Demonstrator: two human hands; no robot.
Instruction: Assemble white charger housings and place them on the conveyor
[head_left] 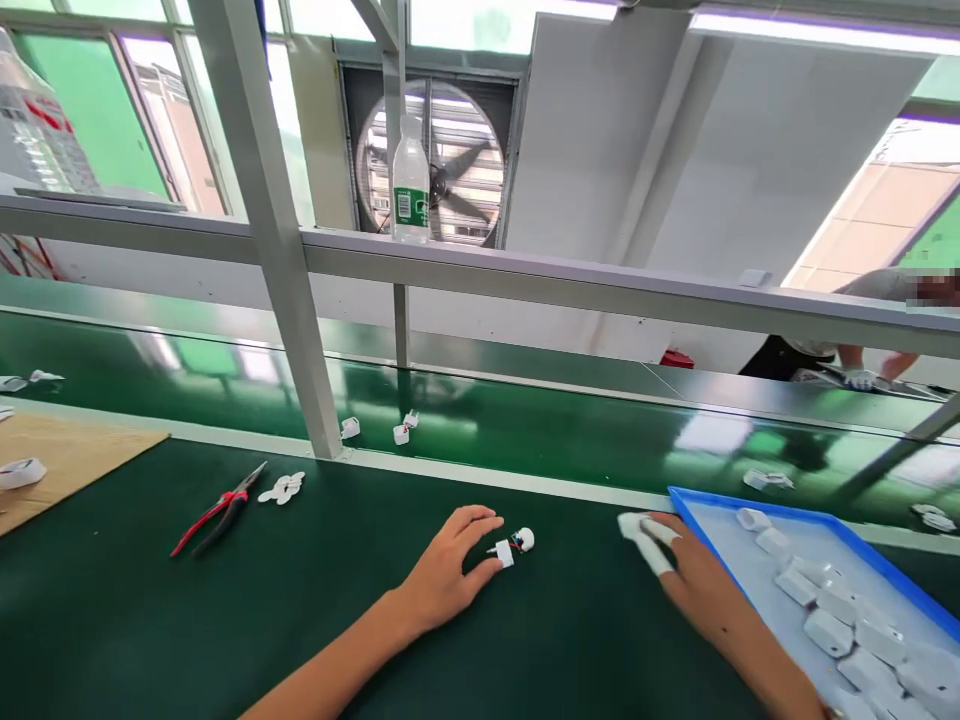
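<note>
My left hand (454,568) rests on the dark green table with its fingers apart. Its thumb is at or beside a small white plug part (505,553), which is joined by thin wires to a round white piece (525,539). My right hand (679,560) is over the table at the left edge of a blue-rimmed tray (874,548). White coverings wrap some of its fingers, which are spread with nothing between them. Several white plastic housings (829,632) lie in the tray.
Red-handled pliers (229,507) and flat white pieces (283,488) lie at the left, near brown cardboard (82,455). Beyond a metal post (281,240), small white parts (402,432) sit on a green belt. A person (862,365) works at the far right.
</note>
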